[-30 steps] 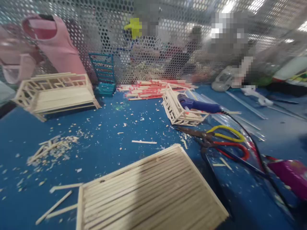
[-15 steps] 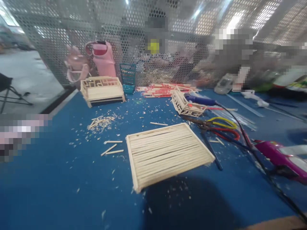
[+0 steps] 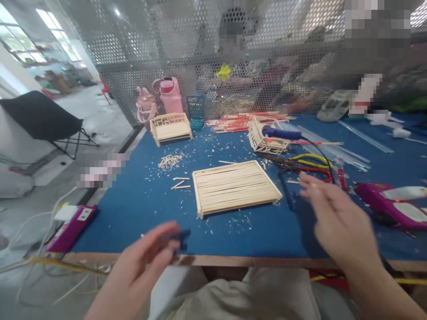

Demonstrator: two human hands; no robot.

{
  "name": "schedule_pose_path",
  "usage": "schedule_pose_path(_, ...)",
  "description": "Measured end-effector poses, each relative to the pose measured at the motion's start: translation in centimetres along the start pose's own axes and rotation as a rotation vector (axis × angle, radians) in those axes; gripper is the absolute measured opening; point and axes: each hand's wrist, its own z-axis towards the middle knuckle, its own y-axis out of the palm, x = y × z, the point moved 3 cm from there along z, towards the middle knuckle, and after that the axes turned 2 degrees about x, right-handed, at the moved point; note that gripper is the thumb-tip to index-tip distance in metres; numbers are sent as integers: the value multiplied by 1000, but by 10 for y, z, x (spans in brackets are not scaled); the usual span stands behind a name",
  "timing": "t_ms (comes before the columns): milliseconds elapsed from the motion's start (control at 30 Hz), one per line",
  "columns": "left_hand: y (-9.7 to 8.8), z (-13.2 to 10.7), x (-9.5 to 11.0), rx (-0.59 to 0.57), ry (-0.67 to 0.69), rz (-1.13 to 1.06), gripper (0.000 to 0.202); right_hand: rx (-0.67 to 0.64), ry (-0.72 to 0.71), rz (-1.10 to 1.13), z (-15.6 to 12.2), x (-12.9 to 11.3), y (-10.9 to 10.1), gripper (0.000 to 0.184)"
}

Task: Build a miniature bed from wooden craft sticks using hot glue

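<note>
Down and to the left of the flat stick panel (image 3: 236,186), off its near corner, the left hand (image 3: 143,266) pinches a small dark-blue object (image 3: 180,234), blurred, over the front edge of the blue table (image 3: 133,200). Right of the panel, the right hand (image 3: 335,220) hovers with fingers loosely spread, holding nothing, just short of the scissors (image 3: 290,162) lying beyond the panel's right corner.

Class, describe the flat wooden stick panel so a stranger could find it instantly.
Start at the blue table. Near its middle lies the pale stick panel. Unlike the miniature bench and open frame box behind it, it lies flat.
</note>
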Motion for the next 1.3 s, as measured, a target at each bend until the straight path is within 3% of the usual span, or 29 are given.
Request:
schedule_pose_path(67, 8, 44, 19, 112, 7, 64, 57, -101, 50, 51, 12, -8, 21, 42)
schedule_pose_path(200, 24, 121, 41, 84, 35, 138, 51, -217, 21, 48, 5, -16, 36, 40)
schedule_pose_path(300, 23, 149, 46, 19, 57, 238, 35, -200, -37, 34, -2, -15, 27, 36)
schedule_pose_path(367, 20, 160, 44, -47, 6, 160, 26, -116, -120, 32, 5, -21, 14, 31)
schedule_pose_path(433, 19, 168, 41, -87, -58, 34, 20, -69, -202, 43, 22, -38, 6, 27)
schedule_pose_path(500, 21, 173, 37, -103, -102, -85, 18, -199, -255, 105, 44, -63, 13, 23)
schedule_pose_path(600, 26, 174, 30, -89, -135, -297, 17, -614, -327, 248, 71, -102, 52, 21)
schedule_pose_path(633, 27, 173, 28, -81, -144, -374, 16, -700, -311, 292, 78, -111, 69, 18)
schedule_pose_path(767, 28, 169, 22, -50, -168, -525, 15, -795, -188, 527, 97, -128, 133, 12)
schedule_pose_path(867, 28, 170, 19, -50, -166, -517, 15, -831, -154, 580, 100, -127, 159, 13)
schedule_pose_path(967, 27, 173, 14, -78, -85, -436, 20, -829, -175, 573, 100, -124, 165, 14)
schedule_pose_path(1100, 24, 174, 11, -10, 41, -244, 23, -794, -272, 509, 101, -123, 160, 14)
schedule_pose_path(1300, 23, 175, 14, 32, 4, -298, 30, -808, -299, 517, 102, -126, 158, 12)
